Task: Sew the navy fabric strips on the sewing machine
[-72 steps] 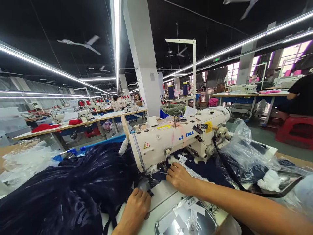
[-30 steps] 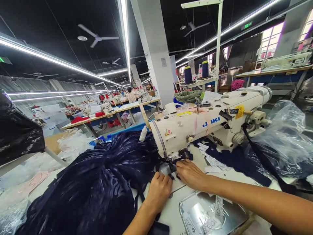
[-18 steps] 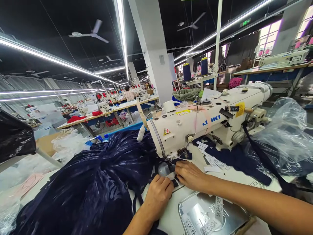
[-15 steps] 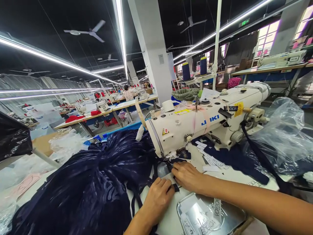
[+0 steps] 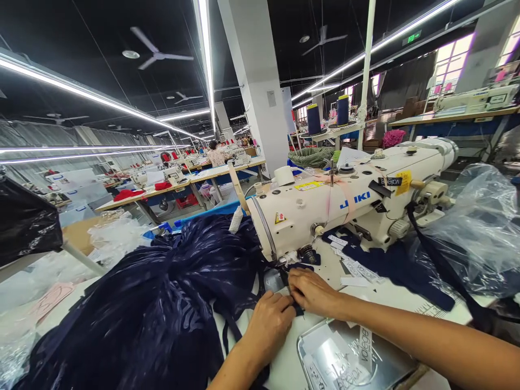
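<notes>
A white sewing machine (image 5: 300, 208) stands before me, its needle area low at its left end. Just in front of the needle, my left hand (image 5: 271, 320) presses closed fingers onto a navy fabric strip (image 5: 299, 311). My right hand (image 5: 311, 291) is beside it, fingers bent and pinching at the same strip, closer to the presser foot. The fingertips touch or nearly touch, and most of the piece between them is hidden. A big heap of navy strips (image 5: 162, 292) lies to the left, some trailing toward the machine.
A metal tray (image 5: 376, 365) with white printed labels (image 5: 339, 357) is set at the front. More labels (image 5: 359, 269) and navy fabric (image 5: 390, 268) lie right of the needle. Clear plastic (image 5: 479, 211) covers the far right, and a black bag (image 5: 28, 222) hangs left.
My left hand has closed in on the right hand, covering the white label that showed between them. The whole view has shifted slightly, putting things a little further right.
</notes>
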A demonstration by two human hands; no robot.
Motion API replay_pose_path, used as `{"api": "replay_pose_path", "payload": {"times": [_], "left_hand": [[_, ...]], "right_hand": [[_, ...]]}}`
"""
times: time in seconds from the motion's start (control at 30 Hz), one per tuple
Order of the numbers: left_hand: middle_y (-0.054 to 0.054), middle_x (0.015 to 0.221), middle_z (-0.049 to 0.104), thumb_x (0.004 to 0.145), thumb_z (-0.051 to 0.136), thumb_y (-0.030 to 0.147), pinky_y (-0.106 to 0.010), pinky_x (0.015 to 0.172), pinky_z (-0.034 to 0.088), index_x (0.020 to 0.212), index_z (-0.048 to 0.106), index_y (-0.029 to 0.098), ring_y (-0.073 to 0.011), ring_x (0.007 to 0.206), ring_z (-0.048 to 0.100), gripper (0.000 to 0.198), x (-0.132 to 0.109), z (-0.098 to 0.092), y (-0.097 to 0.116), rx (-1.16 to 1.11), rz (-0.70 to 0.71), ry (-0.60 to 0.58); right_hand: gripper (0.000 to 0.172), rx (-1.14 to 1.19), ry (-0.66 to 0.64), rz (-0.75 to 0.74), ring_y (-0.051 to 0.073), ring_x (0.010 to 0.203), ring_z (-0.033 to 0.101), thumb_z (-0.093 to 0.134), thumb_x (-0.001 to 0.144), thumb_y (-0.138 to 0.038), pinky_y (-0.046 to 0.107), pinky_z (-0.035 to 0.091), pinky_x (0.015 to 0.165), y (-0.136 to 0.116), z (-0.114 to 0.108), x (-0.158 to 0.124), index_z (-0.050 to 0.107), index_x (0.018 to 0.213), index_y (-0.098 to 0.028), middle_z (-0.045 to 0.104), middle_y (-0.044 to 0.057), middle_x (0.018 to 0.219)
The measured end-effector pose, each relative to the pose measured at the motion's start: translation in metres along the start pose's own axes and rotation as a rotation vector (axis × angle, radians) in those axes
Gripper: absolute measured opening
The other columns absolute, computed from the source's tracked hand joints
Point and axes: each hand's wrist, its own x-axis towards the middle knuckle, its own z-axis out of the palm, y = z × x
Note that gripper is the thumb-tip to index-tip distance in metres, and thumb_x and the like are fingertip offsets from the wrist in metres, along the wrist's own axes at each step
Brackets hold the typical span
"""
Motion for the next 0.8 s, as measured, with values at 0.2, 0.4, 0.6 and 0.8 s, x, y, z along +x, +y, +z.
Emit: {"api": "replay_pose_path", "payload": {"times": [0.2, 0.4, 0.6, 0.8], "left_hand": [[0.0, 0.073, 0.06, 0.071, 0.049, 0.0, -0.028, 0.058, 0.034, 0.063, 0.051, 0.016, -0.0136, 0.063, 0.051, 0.018, 0.002, 0.0, 0.001, -0.004, -0.016, -0.027], [0.0, 0.073, 0.061, 0.07, 0.047, -0.001, -0.028, 0.059, 0.035, 0.064, 0.051, 0.016, -0.0138, 0.063, 0.052, 0.019, 0.002, 0.002, 0.001, 0.0, -0.016, -0.004], [-0.001, 0.081, 0.064, 0.071, 0.049, -0.001, -0.028, 0.06, 0.036, 0.068, 0.053, 0.016, -0.014, 0.066, 0.054, 0.017, -0.001, 0.002, 0.002, -0.008, -0.01, 0.046], [0.0, 0.087, 0.065, 0.074, 0.048, 0.002, -0.029, 0.059, 0.036, 0.069, 0.053, 0.016, -0.0129, 0.064, 0.054, 0.016, -0.003, 0.005, 0.006, -0.049, -0.02, 0.12]], "right_hand": [[0.017, 0.11, 0.015, 0.091, 0.011, 0.066, 0.052, 0.045, 0.064, -0.001, 0.02, 0.038, 0.06, 0.006, 0.007, 0.005, 0.047, 0.059, -0.017, 0.055, 0.0, 0.072], [0.014, -0.041, -0.026, -0.008, 0.015, 0.071, 0.052, 0.047, 0.068, -0.003, 0.024, 0.04, 0.065, -0.003, -0.005, -0.001, 0.055, 0.07, -0.014, 0.056, 0.005, 0.079], [0.017, -0.333, -0.12, -0.098, 0.021, 0.079, 0.052, 0.045, 0.074, -0.006, 0.03, 0.04, 0.07, -0.011, -0.014, -0.007, 0.06, 0.081, -0.011, 0.057, 0.009, 0.086], [0.014, -0.159, -0.036, -0.03, 0.016, 0.074, 0.051, 0.044, 0.076, -0.006, 0.027, 0.039, 0.068, -0.003, -0.007, -0.007, 0.056, 0.075, -0.013, 0.055, 0.005, 0.082]]}}
